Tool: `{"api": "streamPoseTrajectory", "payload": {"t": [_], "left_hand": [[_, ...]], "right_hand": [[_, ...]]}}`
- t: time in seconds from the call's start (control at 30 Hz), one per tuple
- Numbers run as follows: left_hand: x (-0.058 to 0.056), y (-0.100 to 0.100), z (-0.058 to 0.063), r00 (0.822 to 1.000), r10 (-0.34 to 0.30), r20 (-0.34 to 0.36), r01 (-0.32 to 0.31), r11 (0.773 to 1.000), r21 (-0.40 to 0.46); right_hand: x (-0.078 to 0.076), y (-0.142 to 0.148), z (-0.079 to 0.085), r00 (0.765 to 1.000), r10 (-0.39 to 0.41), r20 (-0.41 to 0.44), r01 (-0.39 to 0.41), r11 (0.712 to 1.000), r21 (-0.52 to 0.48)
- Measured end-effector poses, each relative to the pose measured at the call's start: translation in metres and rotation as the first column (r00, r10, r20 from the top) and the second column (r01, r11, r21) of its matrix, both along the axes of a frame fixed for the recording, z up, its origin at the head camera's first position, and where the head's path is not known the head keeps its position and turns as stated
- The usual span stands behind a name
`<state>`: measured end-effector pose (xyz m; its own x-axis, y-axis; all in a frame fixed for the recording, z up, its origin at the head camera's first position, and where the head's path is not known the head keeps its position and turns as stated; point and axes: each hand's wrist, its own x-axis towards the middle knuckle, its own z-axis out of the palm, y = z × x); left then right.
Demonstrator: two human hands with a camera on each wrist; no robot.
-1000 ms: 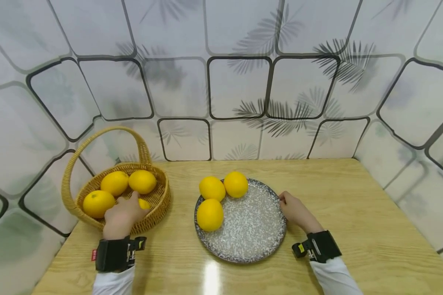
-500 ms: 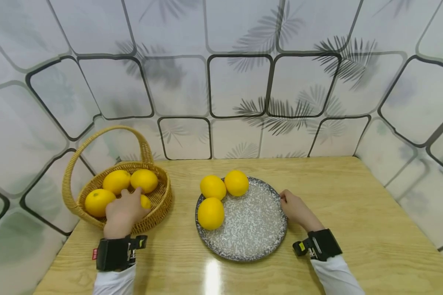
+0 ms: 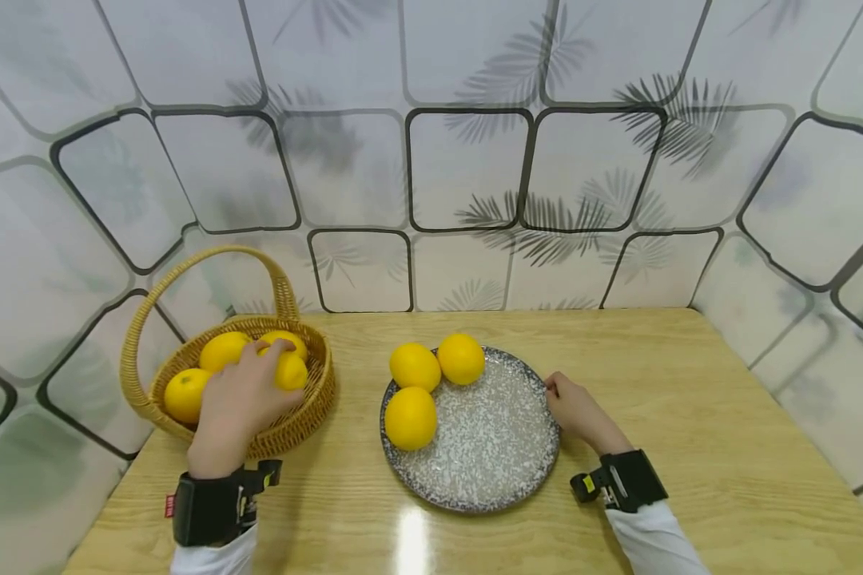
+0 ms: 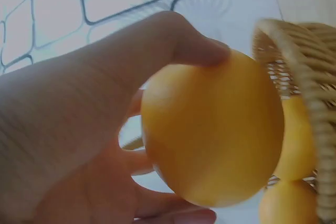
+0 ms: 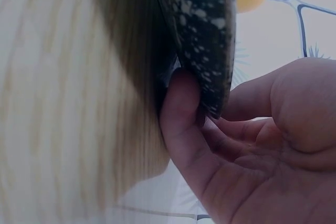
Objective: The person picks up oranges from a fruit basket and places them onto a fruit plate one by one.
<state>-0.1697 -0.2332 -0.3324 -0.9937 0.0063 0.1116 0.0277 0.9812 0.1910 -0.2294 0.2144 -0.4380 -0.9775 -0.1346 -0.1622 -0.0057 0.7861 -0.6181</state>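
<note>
My left hand [image 3: 248,395] grips an orange [image 3: 290,370] just above the wicker basket [image 3: 324,407]. In the left wrist view the thumb lies across the top of this orange [image 4: 212,135], with the fingers curled round its far side. More oranges lie in the basket: one at the left [image 3: 185,396], one at the back [image 3: 224,351], one partly behind the held orange [image 3: 288,340]. At the right rim of the speckled grey plate [image 3: 496,447], my right hand [image 3: 575,411] pinches the edge. The right wrist view shows its fingers on both sides of the plate's rim [image 5: 205,40].
Three oranges sit together on the plate's left part, the nearest one [image 3: 410,418] at the front. The basket's tall handle [image 3: 208,255] arches over it. A wooden table [image 3: 726,447] carries everything, and patterned walls [image 3: 467,168] stand behind and at the sides.
My left hand has taken hold of an orange and lifted it up from the basket's bottom. The right hand and the plate have stayed in place.
</note>
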Motion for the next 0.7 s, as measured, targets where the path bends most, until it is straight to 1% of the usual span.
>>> {"api": "streamPoseTrajectory", "payload": {"t": [0.17,0.27,0.33,0.43,0.5,0.7], "left_hand": [[0.002,0.012,0.011,0.996,-0.047,-0.082,0.048,0.999,0.012],[0.005,0.022,0.017,0.989,-0.087,-0.121,0.092,0.995,0.032],[0.006,0.029,0.019,0.982,-0.119,-0.144,0.128,0.990,0.051],[0.008,0.042,0.019,0.971,-0.161,-0.176,0.179,0.980,0.088],[0.009,0.051,0.018,0.961,-0.191,-0.198,0.213,0.972,0.098],[0.014,0.075,0.019,0.930,-0.279,-0.239,0.302,0.951,0.066]], "right_hand": [[0.000,0.000,0.000,1.000,-0.003,0.006,0.003,1.000,-0.012],[0.001,0.000,0.001,1.000,0.003,-0.001,-0.003,1.000,-0.004],[0.002,-0.001,0.001,1.000,0.003,-0.002,-0.003,1.000,0.000],[0.003,-0.001,0.001,1.000,0.004,-0.005,-0.004,1.000,0.001],[0.003,-0.001,0.002,1.000,0.001,-0.007,-0.001,1.000,-0.001],[0.002,-0.002,0.003,1.000,-0.006,0.002,0.006,1.000,-0.012]]}}
